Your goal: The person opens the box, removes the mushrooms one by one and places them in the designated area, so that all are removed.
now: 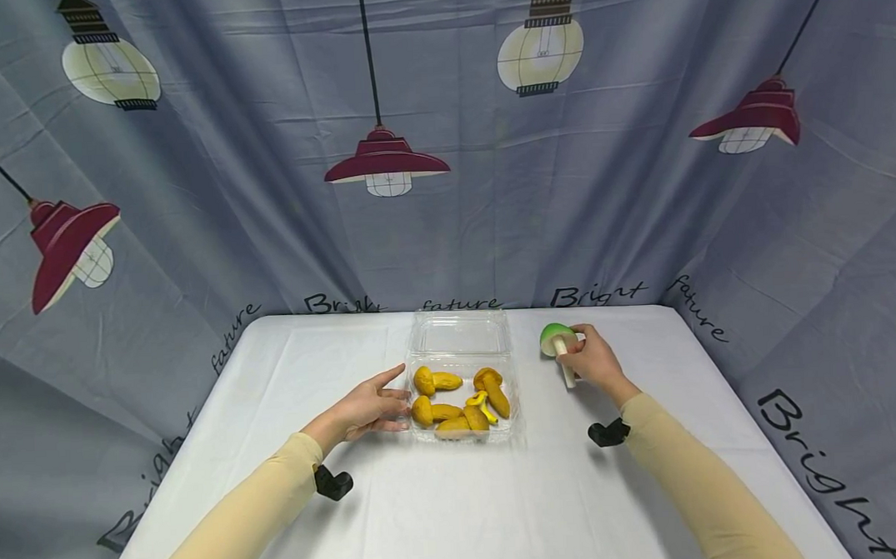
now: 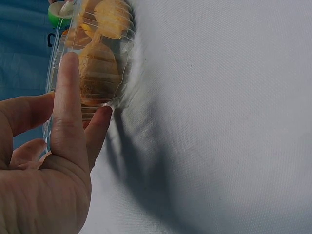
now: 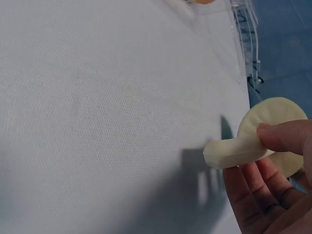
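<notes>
My right hand [image 1: 596, 362] pinches the pale stem of a toy mushroom with a green cap [image 1: 557, 336], right of the container. In the right wrist view the thumb lies over the mushroom stem [image 3: 236, 151], fingers beneath it. A clear plastic clamshell container [image 1: 515, 402] stands mid-table with its lid [image 1: 460, 336] flipped back. Inside lie several brownish-yellow toy mushrooms [image 1: 502, 398] and a small bright yellow piece [image 1: 480, 400]. At the container's left side is my left hand [image 1: 369, 406], fingers loosely spread. Its fingertips [image 2: 103, 113] are right at the wall in the left wrist view.
A white cloth covers the table [image 1: 443, 513], whose back edge meets a grey-blue curtain [image 1: 446, 238] printed with lamps and lettering. Black wrist camera mounts [image 1: 609, 433] hang below both beige sleeves [image 1: 697, 477].
</notes>
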A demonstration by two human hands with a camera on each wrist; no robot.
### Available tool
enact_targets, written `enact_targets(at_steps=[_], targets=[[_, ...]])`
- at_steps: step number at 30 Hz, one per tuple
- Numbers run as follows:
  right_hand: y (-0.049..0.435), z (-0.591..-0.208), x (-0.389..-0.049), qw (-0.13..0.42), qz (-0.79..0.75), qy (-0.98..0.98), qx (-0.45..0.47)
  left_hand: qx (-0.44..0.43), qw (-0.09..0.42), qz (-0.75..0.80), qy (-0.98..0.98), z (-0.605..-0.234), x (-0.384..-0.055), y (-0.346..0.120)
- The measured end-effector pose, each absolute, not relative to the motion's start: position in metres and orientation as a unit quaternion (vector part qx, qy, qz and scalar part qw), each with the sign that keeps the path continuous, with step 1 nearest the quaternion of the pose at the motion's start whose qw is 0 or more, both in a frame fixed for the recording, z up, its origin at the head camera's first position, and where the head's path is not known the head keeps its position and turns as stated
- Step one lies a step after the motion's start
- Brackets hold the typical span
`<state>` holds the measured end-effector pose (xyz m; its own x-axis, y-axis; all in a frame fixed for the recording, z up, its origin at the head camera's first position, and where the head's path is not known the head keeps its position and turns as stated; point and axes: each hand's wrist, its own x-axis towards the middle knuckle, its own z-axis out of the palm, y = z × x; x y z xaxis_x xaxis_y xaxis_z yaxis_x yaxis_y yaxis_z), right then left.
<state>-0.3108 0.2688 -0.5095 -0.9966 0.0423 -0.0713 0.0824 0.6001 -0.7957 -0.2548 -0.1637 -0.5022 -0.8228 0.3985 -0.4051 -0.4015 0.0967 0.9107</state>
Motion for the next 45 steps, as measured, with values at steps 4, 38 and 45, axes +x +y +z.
enact_targets(at_steps=[4, 38, 45], targets=[[0.268, -0.513, -0.311, 0.033, -0.448, 0.893, 0.041, -0.004, 0.297, 0.673, 0.678, -0.503, -0.255, -0.163], [0.288, -0.525, -0.313, 0.051, -0.420, 0.905, 0.047, -0.008, 0.296, 0.674, 0.676, -0.499, -0.252, -0.162], [0.292, -0.522, -0.312, 0.059, -0.424, 0.902, 0.055, -0.010, 0.297, 0.674, 0.676, -0.500, -0.253, -0.162]])
